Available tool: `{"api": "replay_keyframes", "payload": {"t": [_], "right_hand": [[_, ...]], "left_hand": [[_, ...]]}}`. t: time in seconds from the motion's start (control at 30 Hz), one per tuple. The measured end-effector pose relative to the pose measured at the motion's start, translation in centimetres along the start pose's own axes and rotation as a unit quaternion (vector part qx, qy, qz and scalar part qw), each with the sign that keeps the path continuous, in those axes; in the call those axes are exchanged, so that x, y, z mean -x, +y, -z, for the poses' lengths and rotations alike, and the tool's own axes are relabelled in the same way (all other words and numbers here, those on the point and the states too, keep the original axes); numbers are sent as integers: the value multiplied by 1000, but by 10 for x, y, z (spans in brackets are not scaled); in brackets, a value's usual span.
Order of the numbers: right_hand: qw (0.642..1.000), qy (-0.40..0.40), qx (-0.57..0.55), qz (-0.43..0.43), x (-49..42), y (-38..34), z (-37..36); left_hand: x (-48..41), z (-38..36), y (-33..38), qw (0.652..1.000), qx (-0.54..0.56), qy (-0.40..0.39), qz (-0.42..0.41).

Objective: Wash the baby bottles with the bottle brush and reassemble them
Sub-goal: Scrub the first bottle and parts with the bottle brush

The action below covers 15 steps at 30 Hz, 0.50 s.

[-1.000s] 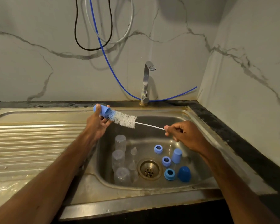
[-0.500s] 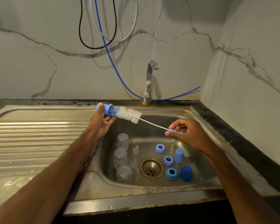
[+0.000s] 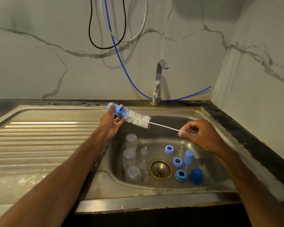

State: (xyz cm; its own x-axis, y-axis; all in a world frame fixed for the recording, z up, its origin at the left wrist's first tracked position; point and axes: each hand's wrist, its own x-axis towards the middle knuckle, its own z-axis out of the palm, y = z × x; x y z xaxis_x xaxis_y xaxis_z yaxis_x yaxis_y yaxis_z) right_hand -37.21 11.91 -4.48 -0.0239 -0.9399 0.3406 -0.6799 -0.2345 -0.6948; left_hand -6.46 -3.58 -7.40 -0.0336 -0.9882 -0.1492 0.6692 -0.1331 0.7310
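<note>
The person stands at the sink (image 3: 170,126) and holds both hands up in the air above the drain (image 3: 160,169). The left hand (image 3: 111,123), up and to the left of the drain, grips a light blue cap (image 3: 115,109) with thumb and fingers curled round it. The fuzzy end of the bottle brush (image 3: 138,118) is poked inside that cap. A second ago the right hand (image 3: 202,136) was a tight fist round the wire. Now, up and to the right of the drain, it pinches the thin blue handle with just its fingertips, and a bit more of the bristles shows outside the cap. I think the person is twisting and sliding the brush to scrub the cap, so the washing is only partly done. Down in the sink, three clear bottles (image 3: 131,141) sit just left of the drain with small clear teats (image 3: 144,151) beside them. Three blue rings (image 3: 169,149), another light cap (image 3: 188,157) and a dark blue cap (image 3: 196,176) sit just right of the drain. All of these wait apart, not put together yet. I can see no name, label or writing on anything.
</note>
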Motion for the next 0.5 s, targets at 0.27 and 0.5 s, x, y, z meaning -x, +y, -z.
{"api": "replay_keyframes", "payload": {"t": [0.27,0.5], "right_hand": [[995,-85,-24,-51,2,-8,-5],[996,-85,2,-41,2,-5,0]], "left_hand": [[-2,0,2,1000,6,2,-1],[-4,2,-1,1000,-24,-4,-1]]}}
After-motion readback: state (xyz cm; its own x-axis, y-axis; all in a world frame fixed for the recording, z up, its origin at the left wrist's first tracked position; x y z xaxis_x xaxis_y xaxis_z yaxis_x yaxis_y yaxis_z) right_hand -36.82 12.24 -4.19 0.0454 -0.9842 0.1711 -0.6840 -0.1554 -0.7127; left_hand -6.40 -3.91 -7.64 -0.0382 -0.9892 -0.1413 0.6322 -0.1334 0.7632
